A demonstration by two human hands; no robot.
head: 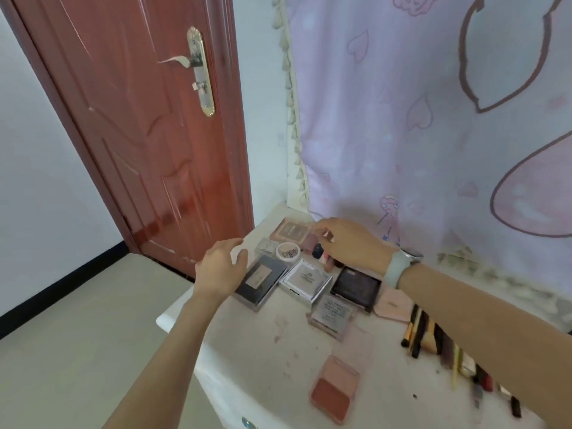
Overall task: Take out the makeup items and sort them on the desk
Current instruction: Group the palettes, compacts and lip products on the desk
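Note:
Several makeup items lie on the white desk [247, 342]. At the far corner sit a pink palette [289, 229], a round white jar [288, 252], a dark compact [261, 278], a white square case [306, 280] and a black palette [356, 286]. My right hand [349, 243], with a watch on its wrist, hovers over small tubes [322, 255] beside the jar; its fingers are curled down among them, and the frame is too blurred to show a hold. My left hand [221, 267] hangs with relaxed fingers just left of the dark compact. An open blush case [335, 388] lies nearer to me.
A row of brushes and pencils [433, 339] lies along the desk's right side under my right forearm. A clear case [334, 314] and a pink compact [393, 305] sit mid-desk. A lilac curtain [433, 119] hangs behind; a red door [139, 119] stands at the left.

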